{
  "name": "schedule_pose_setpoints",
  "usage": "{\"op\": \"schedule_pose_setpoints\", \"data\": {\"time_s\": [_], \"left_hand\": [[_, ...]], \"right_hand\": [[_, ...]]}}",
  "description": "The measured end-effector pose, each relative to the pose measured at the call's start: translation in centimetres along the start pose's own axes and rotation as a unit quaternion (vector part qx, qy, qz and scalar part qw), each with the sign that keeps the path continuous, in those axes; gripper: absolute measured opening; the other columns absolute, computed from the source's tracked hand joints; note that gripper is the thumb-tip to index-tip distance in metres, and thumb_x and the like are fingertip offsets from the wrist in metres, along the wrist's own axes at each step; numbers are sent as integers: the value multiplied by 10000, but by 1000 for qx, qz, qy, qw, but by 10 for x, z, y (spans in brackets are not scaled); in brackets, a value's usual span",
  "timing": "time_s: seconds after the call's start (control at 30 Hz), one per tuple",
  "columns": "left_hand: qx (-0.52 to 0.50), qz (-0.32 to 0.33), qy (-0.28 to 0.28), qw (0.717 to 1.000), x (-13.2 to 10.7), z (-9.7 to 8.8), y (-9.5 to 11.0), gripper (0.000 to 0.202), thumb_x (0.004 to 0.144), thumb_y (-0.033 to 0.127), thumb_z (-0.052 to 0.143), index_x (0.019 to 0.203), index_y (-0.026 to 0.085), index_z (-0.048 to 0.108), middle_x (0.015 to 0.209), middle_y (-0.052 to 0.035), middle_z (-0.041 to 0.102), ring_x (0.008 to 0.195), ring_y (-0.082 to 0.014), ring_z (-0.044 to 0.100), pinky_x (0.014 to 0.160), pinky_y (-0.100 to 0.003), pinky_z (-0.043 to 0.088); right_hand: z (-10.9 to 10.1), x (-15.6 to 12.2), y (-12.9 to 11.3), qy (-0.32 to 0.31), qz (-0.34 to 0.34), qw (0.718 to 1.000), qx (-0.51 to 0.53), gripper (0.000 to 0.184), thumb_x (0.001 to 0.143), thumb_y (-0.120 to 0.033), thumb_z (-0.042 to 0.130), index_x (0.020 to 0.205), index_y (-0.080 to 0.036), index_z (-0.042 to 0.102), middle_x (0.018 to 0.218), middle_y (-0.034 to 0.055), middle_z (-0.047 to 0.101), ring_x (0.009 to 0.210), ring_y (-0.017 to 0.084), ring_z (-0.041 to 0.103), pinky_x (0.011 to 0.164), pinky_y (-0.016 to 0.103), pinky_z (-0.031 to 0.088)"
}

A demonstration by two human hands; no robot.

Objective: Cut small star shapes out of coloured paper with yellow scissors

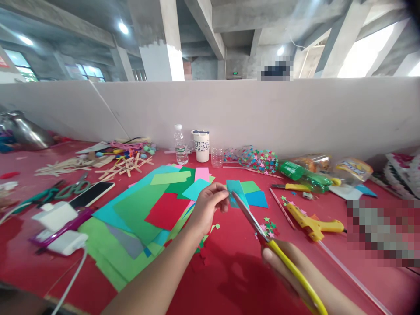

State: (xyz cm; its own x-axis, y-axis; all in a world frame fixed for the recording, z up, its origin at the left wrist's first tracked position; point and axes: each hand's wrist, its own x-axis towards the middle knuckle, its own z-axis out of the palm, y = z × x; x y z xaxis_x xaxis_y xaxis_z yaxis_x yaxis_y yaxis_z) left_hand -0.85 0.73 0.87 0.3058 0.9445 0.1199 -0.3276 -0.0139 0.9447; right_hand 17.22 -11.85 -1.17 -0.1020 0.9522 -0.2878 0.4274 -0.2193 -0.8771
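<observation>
My left hand (206,205) pinches a small teal paper piece (236,191) and holds it up above the red table (229,271). My right hand (285,262) grips yellow-handled scissors (262,232). Their blades point up and left, and the tips meet the lower edge of the teal piece. Below the hands lie small green and red paper scraps (206,243) and several little foam stars (269,227).
A spread of coloured paper sheets (141,210) lies left of my hands. A yellow glue gun (315,224) and thin sticks lie to the right. A water bottle (180,145), white cup (201,145), star bag (259,159), wooden sticks (108,165), green scissors (65,189), phone (92,193) and charger (62,227) are around.
</observation>
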Motion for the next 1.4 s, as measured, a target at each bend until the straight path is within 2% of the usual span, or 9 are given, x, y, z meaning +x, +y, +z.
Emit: {"op": "schedule_pose_setpoints", "data": {"time_s": [0.3,0.43,0.6,0.73,0.93,1.1,1.27,1.4], "left_hand": [[69,13,-15,997,2,-4,5,96,742,249,616,698,179,570,517,37,568,439,-83,490,452,-199,354],[70,10,-23,997,1,-3,8,95,734,245,621,689,179,570,508,39,556,434,-79,480,451,-199,349],[54,-8,-26,998,3,-6,8,95,717,245,635,683,178,576,489,38,556,412,-77,472,442,-199,339],[36,-8,-25,999,3,-7,6,95,712,238,643,678,176,578,484,42,558,399,-69,463,436,-195,343],[9,-12,-29,999,1,-3,2,129,750,274,639,708,166,581,550,21,596,437,-85,525,450,-200,386],[-21,-39,-27,999,-1,3,-5,187,736,323,665,754,146,609,632,-15,632,490,-107,577,481,-217,424],[-39,-17,4,999,0,3,-6,158,730,303,670,752,164,599,636,-3,637,516,-104,579,500,-213,424],[12,5,12,1000,-1,4,-1,142,757,300,638,725,171,587,558,26,589,459,-92,536,473,-212,405]], "right_hand": [[0,-4,-8,13,-14,998,56,645,683,-847,372,658,-204,428,443,-90,374,313,46,312,330,191,193],[2,-3,-6,23,14,997,76,661,643,-860,404,661,-200,444,471,-87,361,332,47,333,322,176,193],[4,0,-5,36,42,997,56,660,643,-868,380,657,-210,430,389,-100,345,288,41,277,297,167,209],[6,2,-5,22,29,998,44,670,648,-879,339,627,-212,403,361,-103,329,267,37,261,285,163,181],[9,3,-4,26,23,998,43,612,734,-813,355,628,-212,383,380,-104,331,272,31,272,287,145,183],[11,12,10,32,44,997,50,547,765,-742,431,632,-212,397,393,-106,322,259,37,270,254,145,184],[9,16,16,35,33,998,30,492,797,-658,503,618,-218,374,393,-100,344,281,43,303,286,162,191],[4,10,8,28,24,999,17,498,798,-673,482,619,-223,365,394,-99,337,297,55,316,301,179,201]]}}
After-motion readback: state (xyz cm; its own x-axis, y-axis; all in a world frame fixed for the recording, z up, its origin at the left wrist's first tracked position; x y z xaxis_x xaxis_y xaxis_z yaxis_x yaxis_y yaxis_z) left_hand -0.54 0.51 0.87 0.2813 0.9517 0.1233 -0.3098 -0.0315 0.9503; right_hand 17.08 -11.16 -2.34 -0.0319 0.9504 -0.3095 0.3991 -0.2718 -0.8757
